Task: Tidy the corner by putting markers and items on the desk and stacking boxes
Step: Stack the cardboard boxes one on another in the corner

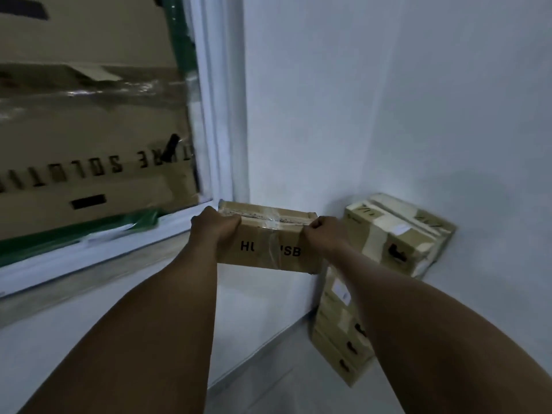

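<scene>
A brown cardboard box (268, 234) sealed with clear tape, with black letters on its near face, hangs in the air in front of the white wall corner. My left hand (213, 224) grips its left end and my right hand (324, 234) grips its right end. To the right, a stack of several taped cardboard boxes (397, 234) stands on the floor against the wall, its top box level with the held one. No markers or desk are in view.
A white-framed window (215, 115) fills the left, with a large cardboard sheet and green tape behind the glass. Its sill (89, 270) runs below. Pale floor tiles (283, 383) lie at the bottom between the wall and the stack.
</scene>
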